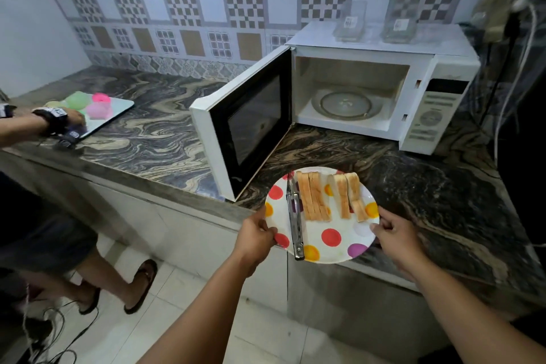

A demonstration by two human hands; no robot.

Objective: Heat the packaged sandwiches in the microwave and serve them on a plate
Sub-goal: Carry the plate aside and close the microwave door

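Note:
A white plate with coloured dots [334, 242] lies at the counter's front edge, partly over it. On it stand two groups of sandwich halves [314, 196] [350, 196] and metal tongs [295, 219] lie along their left. My left hand [258, 230] grips the plate's left rim; my right hand [393, 230] grips its right rim. Behind it the white microwave [437, 103] stands with its door [236, 130] swung wide open; the glass turntable [345, 103] inside is bare. Two clear plastic sandwich packages [350, 23] [399, 26] sit on the microwave's top.
The marbled counter [147, 133] runs left to a tray [118, 108] holding pink and green cups [100, 103]. Another person stands at the left, a hand with a wrist device [59, 118] on that tray. Cables hang at the right wall and lie on the floor.

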